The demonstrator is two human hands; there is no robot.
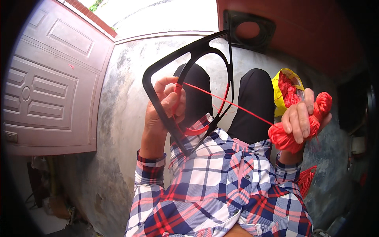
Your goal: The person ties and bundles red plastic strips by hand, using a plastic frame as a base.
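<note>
My left hand (167, 98) is closed on a black frame (194, 52) with an oval ring inside it, held tilted above my lap. Red cord is wound around parts of the ring, with a wrapped stretch (197, 130) along its lower curve. From the ring at my left fingers, a taut red strand (229, 102) runs right to a bundle of red cord (282, 136). My right hand (298, 118) grips that bundle around its middle, and both ends bulge out past the fingers.
Beyond my right knee stands a yellow bag (279, 103) holding more red cord (289, 87). Another red cord bundle (307, 181) lies by my right forearm. A second black frame (252, 31) rests at the far side. A panelled door (55, 94) is on the left.
</note>
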